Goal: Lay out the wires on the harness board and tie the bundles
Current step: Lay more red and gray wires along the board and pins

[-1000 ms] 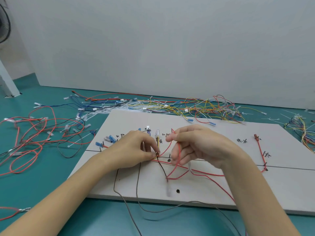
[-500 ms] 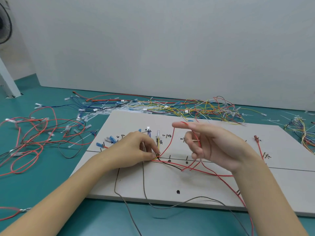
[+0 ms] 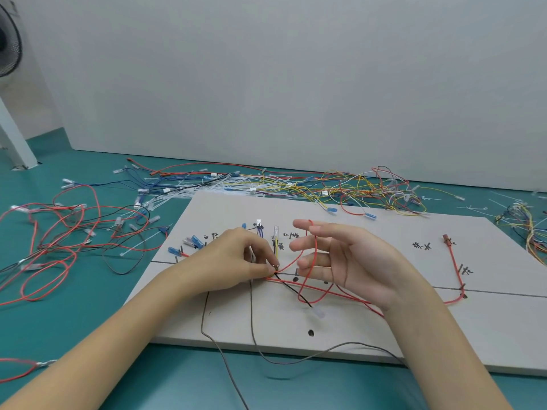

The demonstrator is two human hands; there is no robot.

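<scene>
Since the earlier frame the right hand [image 3: 349,261] has spread its fingers, the red wire [image 3: 315,247] draped over them to keep slack, while the left hand [image 3: 236,258] pinches the bundle [image 3: 276,269] down on the harness board [image 3: 384,329].

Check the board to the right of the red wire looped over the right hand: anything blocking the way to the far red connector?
Nothing visible does. The red wire hangs over the right hand; the harness board toward the red connector shows only handwritten marks and an already laid red wire.
</scene>
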